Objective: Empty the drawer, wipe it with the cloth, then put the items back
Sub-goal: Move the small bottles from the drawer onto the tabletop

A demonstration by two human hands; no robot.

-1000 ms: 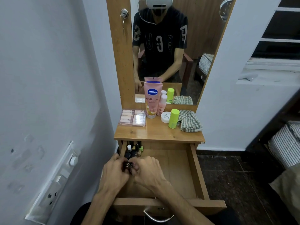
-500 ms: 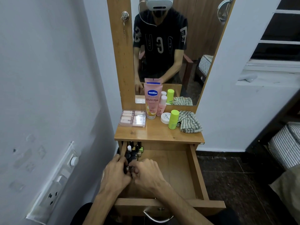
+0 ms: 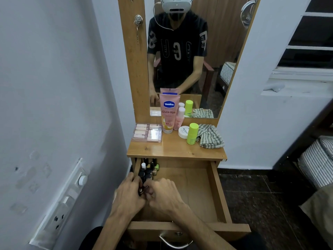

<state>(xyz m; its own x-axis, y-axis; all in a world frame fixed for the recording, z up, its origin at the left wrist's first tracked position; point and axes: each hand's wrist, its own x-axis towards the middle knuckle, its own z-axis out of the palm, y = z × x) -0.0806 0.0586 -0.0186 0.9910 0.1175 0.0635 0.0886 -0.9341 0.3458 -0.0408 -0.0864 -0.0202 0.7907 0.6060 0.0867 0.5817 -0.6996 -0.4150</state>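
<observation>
The wooden drawer (image 3: 219,192) is pulled out below the dresser top. Several small nail polish bottles (image 3: 148,168) stand packed in its far left corner. My left hand (image 3: 128,193) and my right hand (image 3: 163,193) meet at the drawer's left side, fingers curled around a few small dark bottles (image 3: 141,190) between them. On the dresser top stand a pink Vaseline tube (image 3: 168,114), a small pink bottle (image 3: 179,120), a white jar (image 3: 183,132), a green bottle (image 3: 191,133), a clear box of small bottles (image 3: 147,132) and a striped cloth (image 3: 210,136).
A mirror (image 3: 189,51) rises behind the dresser top and reflects the person. A white wall with a switch panel (image 3: 61,204) is close on the left. A striped mattress (image 3: 317,159) lies at the right, over dark floor tiles.
Both hands have stayed together at the drawer's left side, shifting only slightly over the small bottles. The camera has tilted a little.
</observation>
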